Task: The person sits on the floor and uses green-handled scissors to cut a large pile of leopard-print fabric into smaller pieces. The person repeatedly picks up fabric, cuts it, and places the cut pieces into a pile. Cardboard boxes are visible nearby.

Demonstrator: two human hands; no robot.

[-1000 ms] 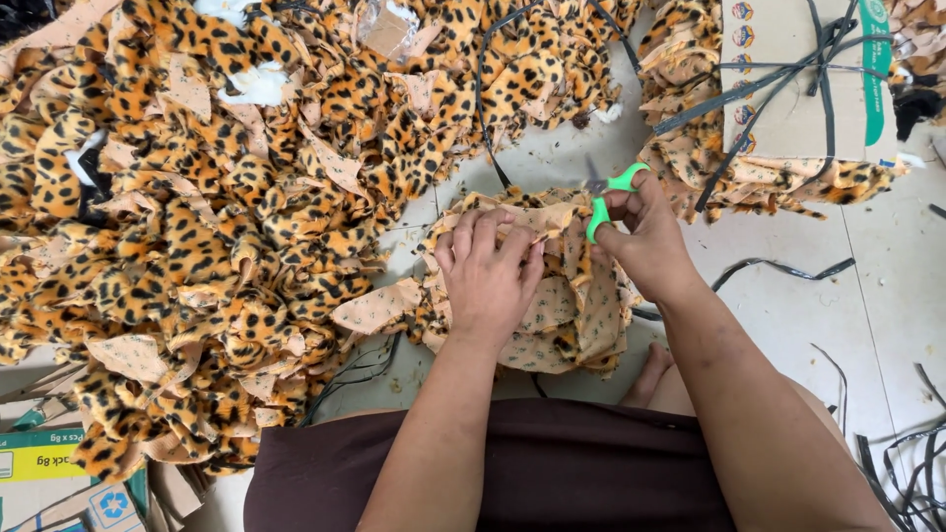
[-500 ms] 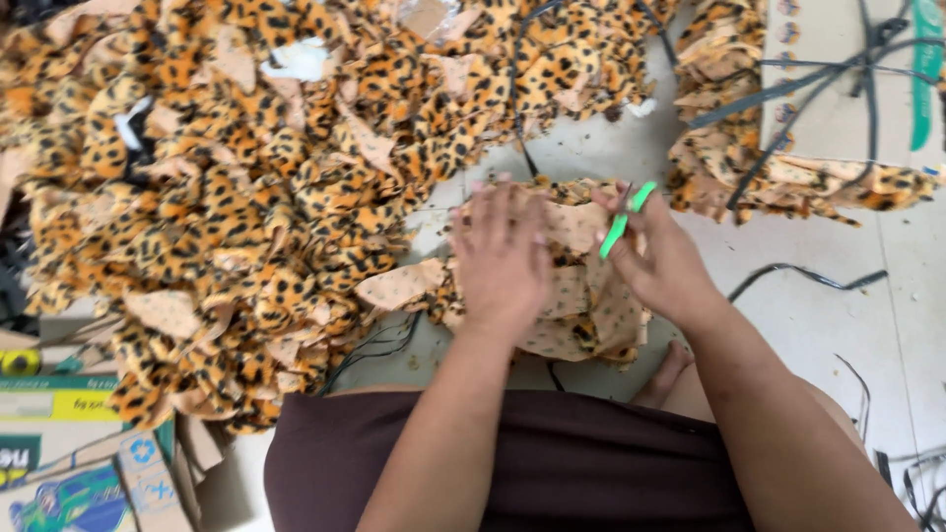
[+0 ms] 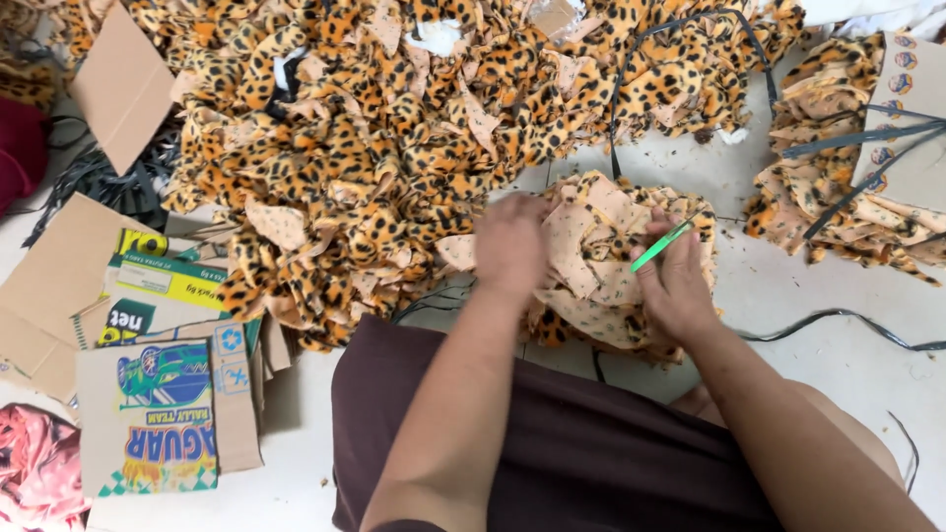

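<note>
Pale concrete floor [image 3: 818,325], dusty and speckled with scraps, carries everything in view. Ahead of both hands spreads a big heap of leopard-print fabric pieces [image 3: 394,128], orange with black spots, some turned to show a plain tan backing.

Directly under the hands sits a smaller stack of cut pieces [image 3: 601,266], mostly tan side up. Left hand [image 3: 510,246] lies flat on the stack's left part, fingers spread and pressing down; it is blurred, so finer detail cannot be told. Right hand [image 3: 675,286] rests on the stack's right part and is closed around the green scissors [image 3: 660,246], whose bright green handle slants up and away from the thumb. Whether the blades are open cannot be told.

Out beyond the right hand lies another bundle of leopard pieces [image 3: 838,217], crossed by dark straps [image 3: 867,148] with a pale card on top. A black cord [image 3: 847,320] snakes over the floor just right of the right forearm.

Well left of the left hand lie flattened cardboard boxes [image 3: 163,414]: one brown panel printed in blue and yellow nearest the person, a green and yellow panel behind it, and plain brown flaps further off. A pink cloth [image 3: 34,463] shows at the lower left corner. Dark brown fabric [image 3: 552,453] covers the lap beneath the forearms.
</note>
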